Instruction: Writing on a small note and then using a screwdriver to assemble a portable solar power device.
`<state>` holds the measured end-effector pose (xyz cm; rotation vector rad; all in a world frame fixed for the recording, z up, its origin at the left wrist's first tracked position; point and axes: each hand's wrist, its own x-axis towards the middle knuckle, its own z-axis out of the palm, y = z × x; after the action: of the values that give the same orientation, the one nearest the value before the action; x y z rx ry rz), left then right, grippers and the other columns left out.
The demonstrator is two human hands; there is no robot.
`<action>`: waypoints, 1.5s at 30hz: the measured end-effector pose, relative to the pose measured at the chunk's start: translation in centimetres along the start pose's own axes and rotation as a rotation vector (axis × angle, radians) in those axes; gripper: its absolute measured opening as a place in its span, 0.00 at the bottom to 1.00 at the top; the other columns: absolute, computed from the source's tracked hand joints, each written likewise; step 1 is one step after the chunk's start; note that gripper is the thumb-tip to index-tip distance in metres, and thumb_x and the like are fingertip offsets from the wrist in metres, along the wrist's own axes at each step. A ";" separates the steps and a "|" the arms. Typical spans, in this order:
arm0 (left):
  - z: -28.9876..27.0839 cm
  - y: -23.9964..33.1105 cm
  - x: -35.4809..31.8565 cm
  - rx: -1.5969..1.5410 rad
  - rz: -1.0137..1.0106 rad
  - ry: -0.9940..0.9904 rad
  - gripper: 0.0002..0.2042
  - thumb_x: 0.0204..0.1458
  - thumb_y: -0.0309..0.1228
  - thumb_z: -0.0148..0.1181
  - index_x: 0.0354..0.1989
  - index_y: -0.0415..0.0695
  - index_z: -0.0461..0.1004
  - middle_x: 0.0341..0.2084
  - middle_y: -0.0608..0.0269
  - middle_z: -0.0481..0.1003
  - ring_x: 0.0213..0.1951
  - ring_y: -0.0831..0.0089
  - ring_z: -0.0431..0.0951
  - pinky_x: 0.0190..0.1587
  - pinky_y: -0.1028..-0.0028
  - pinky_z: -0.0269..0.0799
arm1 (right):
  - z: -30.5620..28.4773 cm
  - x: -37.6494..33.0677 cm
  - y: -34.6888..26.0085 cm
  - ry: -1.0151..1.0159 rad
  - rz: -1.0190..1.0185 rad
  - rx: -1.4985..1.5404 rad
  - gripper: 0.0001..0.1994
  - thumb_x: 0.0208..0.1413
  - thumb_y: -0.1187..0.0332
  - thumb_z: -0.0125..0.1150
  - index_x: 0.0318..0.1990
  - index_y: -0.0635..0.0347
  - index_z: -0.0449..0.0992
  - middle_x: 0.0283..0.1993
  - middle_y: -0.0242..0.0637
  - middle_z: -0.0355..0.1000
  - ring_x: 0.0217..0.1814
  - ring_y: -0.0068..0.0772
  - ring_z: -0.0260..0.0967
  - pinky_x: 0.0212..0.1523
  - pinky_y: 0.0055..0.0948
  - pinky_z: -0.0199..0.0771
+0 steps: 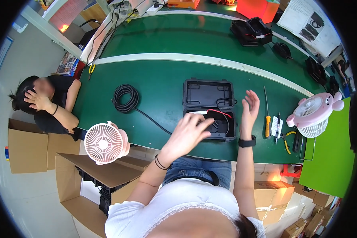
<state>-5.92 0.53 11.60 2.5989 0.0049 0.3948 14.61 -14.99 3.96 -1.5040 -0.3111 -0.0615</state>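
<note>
Green bench [158,95] spans the view; a co-worker in black [59,89] sits past its left end, one hand up at the head. Task piece: black box [208,95] lies by the near edge, about mid-length, lid folded back toward the far edge. Pink fan [314,113] at the right end, pale fan [104,143] at the near left corner. Black cable coil [125,108] sits left of the box, tail running toward the near edge and under the left hand [190,131]. That hand is palm-down over the box's left side, grip loose, visible fingers apart; contact underneath can't be told. Right hand [250,109] is raised just off the box's right side, grip open, nothing in it. Toward the right end: screwdriver [268,126], yellow-handled pliers [288,142] nearer the near edge. Red wire [219,112] lies across the box by the hinge.
</note>
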 end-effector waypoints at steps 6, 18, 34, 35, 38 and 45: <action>1.6 1.4 -0.2 0.213 0.075 -0.029 0.31 0.53 0.45 0.67 0.68 0.63 0.67 0.64 0.55 0.64 0.64 0.54 0.64 0.64 0.51 0.62 | 2.6 4.3 1.2 -0.204 0.045 -0.105 0.25 0.64 0.70 0.57 0.69 0.49 0.65 0.69 0.43 0.66 0.70 0.39 0.63 0.68 0.38 0.64; 3.6 0.3 -0.6 0.243 0.026 0.019 0.36 0.44 0.52 0.72 0.61 0.47 0.73 0.70 0.59 0.60 0.68 0.52 0.61 0.65 0.55 0.66 | 2.2 3.6 -0.9 -0.377 -0.128 0.022 0.13 0.68 0.78 0.48 0.53 0.62 0.79 0.62 0.41 0.74 0.65 0.31 0.70 0.64 0.26 0.66; 4.0 -0.7 1.1 0.262 0.056 -0.011 0.26 0.45 0.58 0.67 0.21 0.43 0.82 0.20 0.59 0.79 0.36 0.64 0.79 0.56 0.65 0.68 | 0.2 -0.4 -7.2 -0.356 -0.231 0.060 0.15 0.60 0.83 0.49 0.49 0.59 0.79 0.65 0.39 0.68 0.77 0.45 0.55 0.73 0.40 0.55; 3.6 -0.7 1.4 0.262 0.055 -0.013 0.26 0.45 0.58 0.67 0.21 0.43 0.82 0.20 0.59 0.79 0.36 0.64 0.79 0.56 0.65 0.68 | 0.6 -0.8 -8.0 -0.359 -0.216 -0.029 0.15 0.60 0.81 0.50 0.50 0.59 0.79 0.68 0.39 0.65 0.78 0.44 0.53 0.74 0.41 0.53; 2.9 -0.6 2.3 0.262 0.014 -0.088 0.27 0.45 0.58 0.68 0.25 0.41 0.82 0.19 0.57 0.77 0.34 0.61 0.80 0.49 0.62 0.73 | 1.4 -1.2 -8.8 -0.366 -0.232 -0.189 0.18 0.57 0.80 0.52 0.53 0.55 0.79 0.73 0.40 0.59 0.78 0.44 0.52 0.74 0.41 0.50; 2.6 -0.4 3.1 0.166 -0.027 -0.168 0.26 0.45 0.56 0.69 0.40 0.44 0.81 0.39 0.57 0.79 0.50 0.59 0.76 0.57 0.60 0.69 | 3.7 -1.7 -7.6 -0.246 -0.291 -0.253 0.19 0.54 0.82 0.53 0.51 0.54 0.78 0.75 0.41 0.54 0.78 0.46 0.50 0.73 0.40 0.50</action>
<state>-2.23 -0.16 10.13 2.7852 0.0158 0.1714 10.64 -12.13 11.08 -1.7103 -0.7419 -0.1518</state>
